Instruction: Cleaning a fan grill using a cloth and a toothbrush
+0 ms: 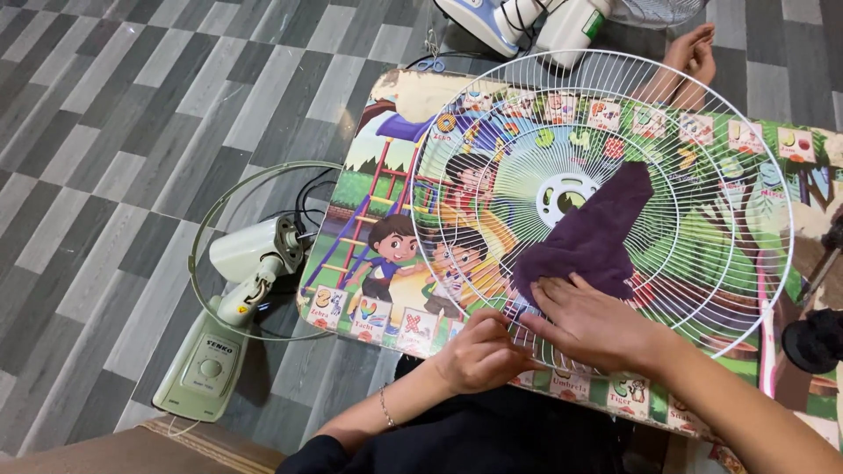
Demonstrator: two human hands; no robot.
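- A fan body (230, 307) with its motor lies at the left on the grey tiled floor (105, 132), inside a thin wire ring (200, 230).
- A colourful cartoon mat (369, 219) lies on the floor to the right of it.
- The left hand (479, 353) holds the lower rim of the white fan grille (702, 263) in a narrow grip, with a bracelet (385, 405) on its wrist.
- The grille rests flat on the mat.
- The right hand (590, 320) lies flat, fingers spread, and presses a purple cloth (597, 237) on the wires, just beside the left hand.
- The cloth reaches from the hand up to the grille's centre.
- Bare feet (694, 53) of another person show at the top.
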